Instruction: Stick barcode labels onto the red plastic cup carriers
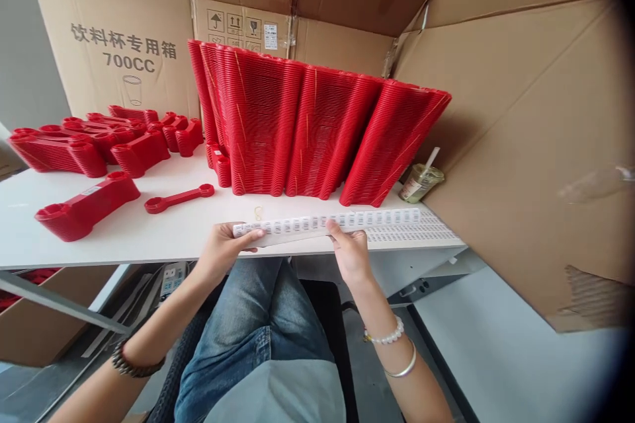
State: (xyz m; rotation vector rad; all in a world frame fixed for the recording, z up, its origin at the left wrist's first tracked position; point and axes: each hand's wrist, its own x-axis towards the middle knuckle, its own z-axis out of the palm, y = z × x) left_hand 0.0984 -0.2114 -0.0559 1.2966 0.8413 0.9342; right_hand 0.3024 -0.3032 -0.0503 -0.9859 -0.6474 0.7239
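Note:
A long white strip of small printed labels (307,223) stretches between my hands just above the table's front edge. My left hand (231,242) pinches its left end, thumb on top. Right of the strip's middle, my right hand (348,248) grips it with the thumb pressed on the labels. Under its right part lie sheets of similar labels (411,231) on the table. Beyond the left hand rests a single flat red plastic part (178,198) with a ring at each end. A thin yellow rubber band (258,213) lies just behind the strip.
Tall stacks of red parts (317,132) stand at the back of the white table (173,234). Shorter bundles (94,201) lie at left, one with a white label. A drink cup with a straw (421,182) leans at right. Cardboard walls (520,145) enclose the back and right.

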